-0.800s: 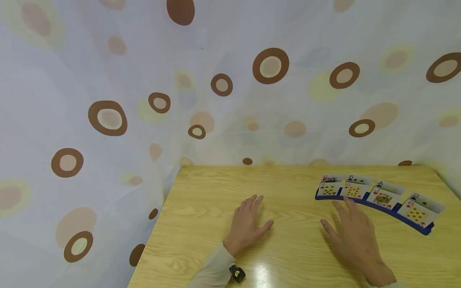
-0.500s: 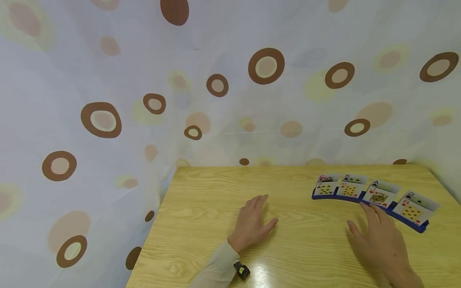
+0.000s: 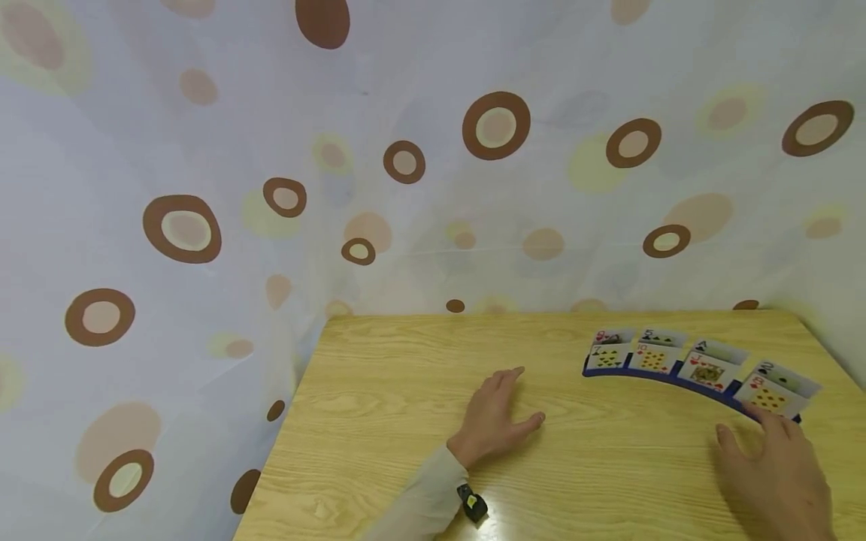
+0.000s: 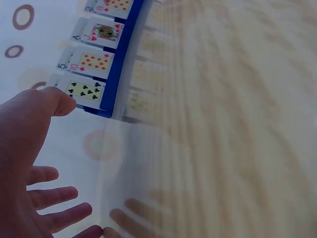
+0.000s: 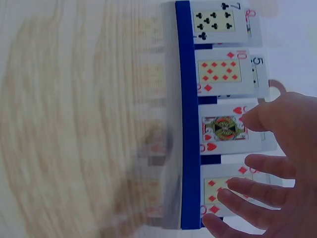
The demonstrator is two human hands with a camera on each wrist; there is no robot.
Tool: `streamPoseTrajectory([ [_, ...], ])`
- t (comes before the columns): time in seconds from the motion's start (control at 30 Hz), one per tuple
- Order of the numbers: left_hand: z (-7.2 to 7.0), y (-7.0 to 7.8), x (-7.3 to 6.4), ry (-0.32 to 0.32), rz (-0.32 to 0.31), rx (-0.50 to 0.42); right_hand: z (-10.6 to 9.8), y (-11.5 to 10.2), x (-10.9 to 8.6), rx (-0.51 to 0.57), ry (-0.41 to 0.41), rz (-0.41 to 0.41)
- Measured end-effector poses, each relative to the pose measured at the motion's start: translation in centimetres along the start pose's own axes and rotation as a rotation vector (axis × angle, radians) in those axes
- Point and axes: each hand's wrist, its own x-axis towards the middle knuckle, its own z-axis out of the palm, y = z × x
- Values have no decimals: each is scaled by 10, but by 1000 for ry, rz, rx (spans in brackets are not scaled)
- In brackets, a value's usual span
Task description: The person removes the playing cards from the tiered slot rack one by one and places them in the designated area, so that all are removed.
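A curved blue card holder [image 3: 609,371] stands on the right of the table with playing cards upright in two rows. Its front row shows a seven of clubs [image 3: 607,357], ten of diamonds [image 3: 653,361], jack of hearts [image 5: 224,128] and eight of diamonds [image 3: 770,397]. Behind them peek a queen, a five, an ace and a two [image 3: 785,377]. My right hand [image 3: 781,469], fingers extended and holding nothing, is in front of the eight; whether it touches is unclear. My left hand [image 3: 492,421] hovers or rests, fingers spread, over the middle of the table, left of the holder.
The light wood table [image 3: 379,398] meets a wall covering [image 3: 433,195] with brown and beige spots at its back and left. A black band with a small buckle [image 3: 473,505] hangs at my left sleeve [image 3: 422,492].
My right hand has moved rightward along the holder, from the ten of diamonds to the eight. My left hand sits slightly further right in the head view, which has also shifted a little.
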Motion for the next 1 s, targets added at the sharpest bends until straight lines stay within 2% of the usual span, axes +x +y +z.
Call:
streamPoseTrajectory([
  [0.23, 12, 13, 25, -34, -63, -119, 2, 14, 0, 24, 32, 75],
  [0.4, 23, 18, 41, -63, -53, -217, 2, 27, 1, 54, 32, 120],
  [0.47, 26, 19, 47, -84, -51, -276, 1, 33, 2, 73, 13, 147],
  [0.67, 32, 23, 63, -132, -105, -456, -1, 45, 8, 108, -11, 224],
  [0.87, 39, 27, 77, -144, -134, -517, -5, 47, 16, 127, -14, 290],
  [1.0, 44, 31, 83, -153, -165, -528, -2, 48, 21, 154, 14, 288],
])
